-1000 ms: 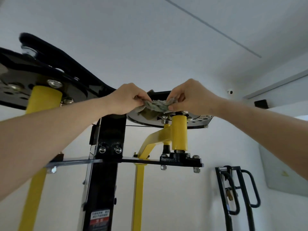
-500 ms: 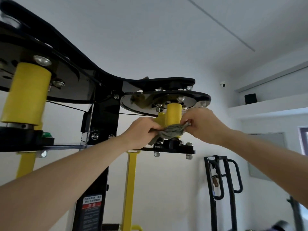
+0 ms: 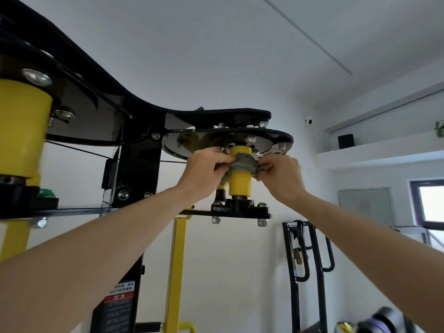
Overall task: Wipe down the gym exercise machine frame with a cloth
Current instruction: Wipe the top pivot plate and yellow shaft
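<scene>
Mid-wipe: left hand (image 3: 204,174) and right hand (image 3: 282,176) clamped on crumpled grey cloth (image 3: 242,164) around yellow cylindrical sleeve (image 3: 239,185); black frame plates (image 3: 134,116) seemingly left.

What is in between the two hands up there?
In the head view, the yellow cylinder stands between the left hand and right hand, with the grey cloth stretched across its front, held by both.

Your black bottom plate (image 3: 242,214) carries a bolted bearing block (image 3: 232,205) with the yellow sleeve (image 3: 240,181) upright on it, and the wall shelf (image 3: 374,153) on your right holds one dark box (image 3: 345,141).
</scene>
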Demonstrator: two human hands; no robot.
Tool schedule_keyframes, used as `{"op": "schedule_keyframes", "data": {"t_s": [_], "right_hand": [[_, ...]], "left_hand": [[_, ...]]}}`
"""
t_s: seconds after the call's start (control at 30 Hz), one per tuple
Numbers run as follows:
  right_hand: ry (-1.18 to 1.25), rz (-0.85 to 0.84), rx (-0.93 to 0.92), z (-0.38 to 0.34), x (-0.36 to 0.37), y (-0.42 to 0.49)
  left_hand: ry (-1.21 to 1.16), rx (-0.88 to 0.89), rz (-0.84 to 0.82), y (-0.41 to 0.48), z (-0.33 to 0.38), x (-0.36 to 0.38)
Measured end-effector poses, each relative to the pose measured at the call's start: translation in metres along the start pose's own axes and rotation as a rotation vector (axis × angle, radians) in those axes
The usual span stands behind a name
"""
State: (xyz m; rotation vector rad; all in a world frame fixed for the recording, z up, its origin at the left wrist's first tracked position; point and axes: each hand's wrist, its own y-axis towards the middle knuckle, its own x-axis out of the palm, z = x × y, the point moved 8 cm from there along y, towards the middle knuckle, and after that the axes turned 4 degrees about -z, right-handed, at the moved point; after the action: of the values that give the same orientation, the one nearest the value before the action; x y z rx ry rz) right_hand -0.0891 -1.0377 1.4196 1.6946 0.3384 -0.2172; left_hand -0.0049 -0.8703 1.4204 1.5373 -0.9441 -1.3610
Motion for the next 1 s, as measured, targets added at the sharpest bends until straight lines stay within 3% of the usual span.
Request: {"op": "schedule_keyframes", "data": {"t_s": [0.17, 0.3, 0.4, 0.57, 0.7, 0.83, 1.0], "right_hand": [[-0.042, -0.125, -0.219, -0.023, -0.007, -0.033], [-0.185, -0.254, -0.415, -0.065, 0.008, -0.045], [-0.283, -0.383, -0.454, -0.089, 0.033, -0.044], [-0.408, -0.635, -0.391, -0.111, 0.089, -0.041], [-0.289, -0.701, -0.346, -0.126, 0.110, -0.028], [-0.189, -0.858, -0.278, -0.130, 0.134, -0.015], [0.047, -0.936, -0.192, -0.139, 0.155, -0.005]], "left_hand": [[0.115, 0.007, -0.385, -0.026, -0.022, 0.010], [0.263, -0.021, -0.577, -0.039, -0.036, 0.009], [0.386, -0.079, -0.700, -0.048, -0.052, 0.004], [0.350, -0.299, -0.777, -0.060, -0.078, -0.019], [0.380, -0.344, -0.841, -0.060, -0.084, -0.033], [0.478, -0.445, -1.017, -0.056, -0.091, -0.047], [0.549, -0.544, -1.189, -0.063, -0.096, -0.070]]}}
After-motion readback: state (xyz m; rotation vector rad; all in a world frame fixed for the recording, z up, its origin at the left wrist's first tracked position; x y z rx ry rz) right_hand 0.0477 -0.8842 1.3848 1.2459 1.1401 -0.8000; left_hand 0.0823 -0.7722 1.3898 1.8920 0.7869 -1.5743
